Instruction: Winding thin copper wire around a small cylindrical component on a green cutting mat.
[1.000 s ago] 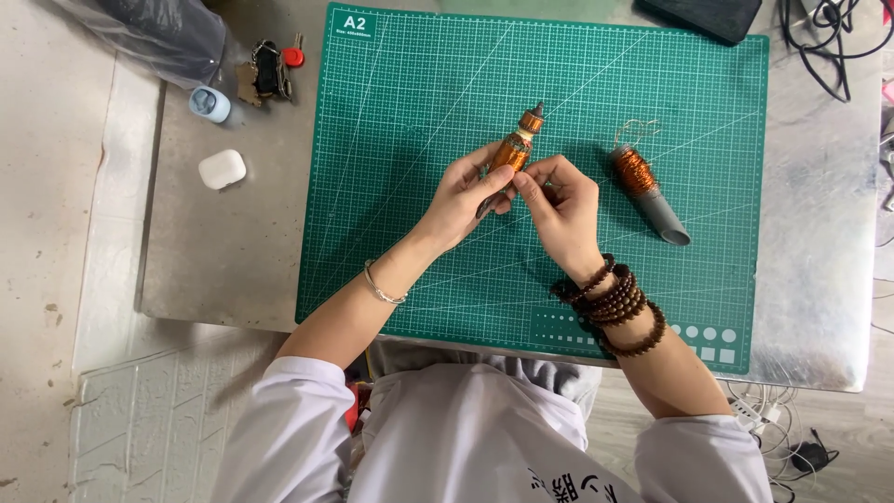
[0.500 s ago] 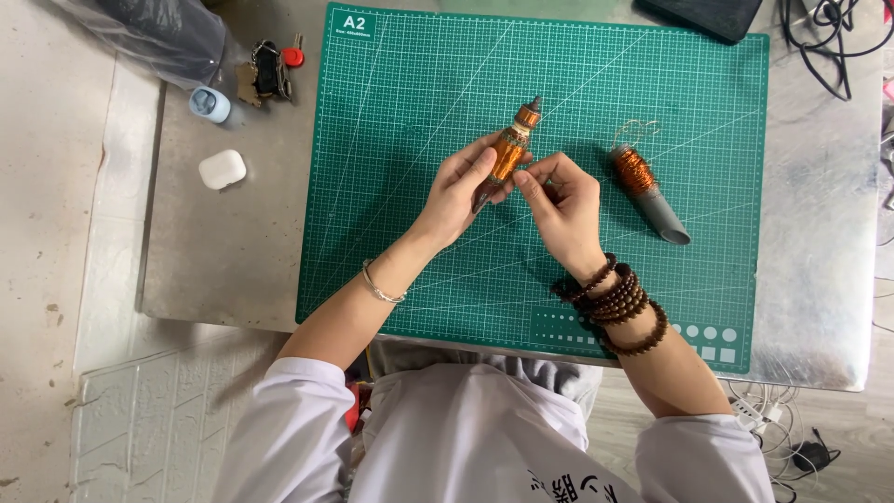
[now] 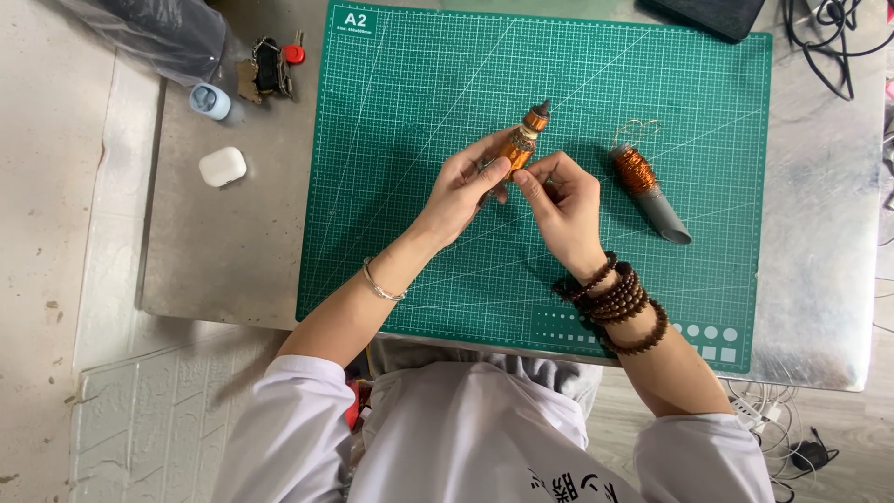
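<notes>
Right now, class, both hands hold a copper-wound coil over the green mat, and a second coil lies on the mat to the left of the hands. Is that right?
Not quite. In the head view the left hand and right hand do hold a coil over the green mat, but the second coil lies to their right, not their left.

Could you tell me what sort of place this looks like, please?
Probably a small hobby or electronics workbench: a green gridded cutting mat on a metal table, a copper-wound coil lying on the mat, and tangled cables at the far corner.
</notes>
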